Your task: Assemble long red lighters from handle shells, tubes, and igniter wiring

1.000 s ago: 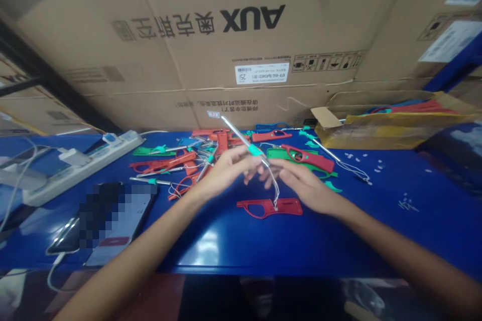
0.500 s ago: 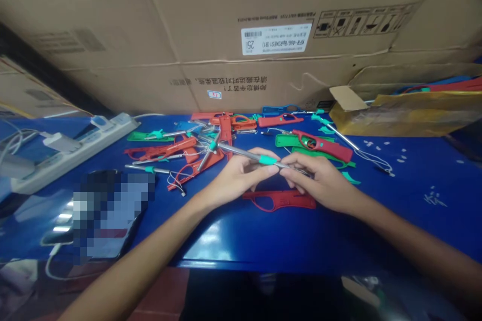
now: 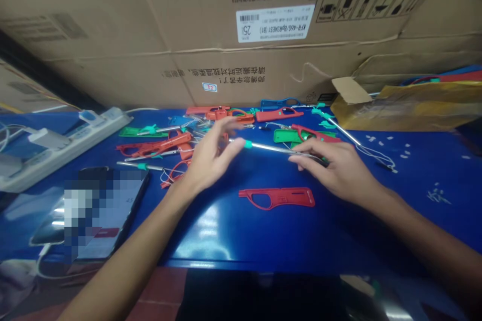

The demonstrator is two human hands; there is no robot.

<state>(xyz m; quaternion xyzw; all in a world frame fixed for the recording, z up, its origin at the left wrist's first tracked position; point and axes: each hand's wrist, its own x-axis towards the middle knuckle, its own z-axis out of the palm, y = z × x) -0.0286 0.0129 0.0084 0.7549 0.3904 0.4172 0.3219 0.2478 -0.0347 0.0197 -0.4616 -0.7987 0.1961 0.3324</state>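
My right hand (image 3: 331,163) pinches the right end of a thin metal rod (image 3: 271,148), with a dark piece and wires at its fingers. A small green piece (image 3: 247,144) sits round the rod near its left end. Beside that end is my left hand (image 3: 211,153), its fingers blurred and apart, the thumb tip next to the green piece. Below the rod a red handle shell (image 3: 297,196) with a loop lies flat on the blue table (image 3: 211,241).
Red, green and blue shells and rods lie behind my hands, with a red shell (image 3: 278,114) among them. A power strip (image 3: 68,145) and phones (image 3: 113,210) are at left; a taped box (image 3: 414,108) stands at right. Cardboard (image 3: 150,20) rises behind.
My left hand has moved left and its fingers have opened from the rod. The green piece now appears farther left with the rod, and the red shell below is fully uncovered.
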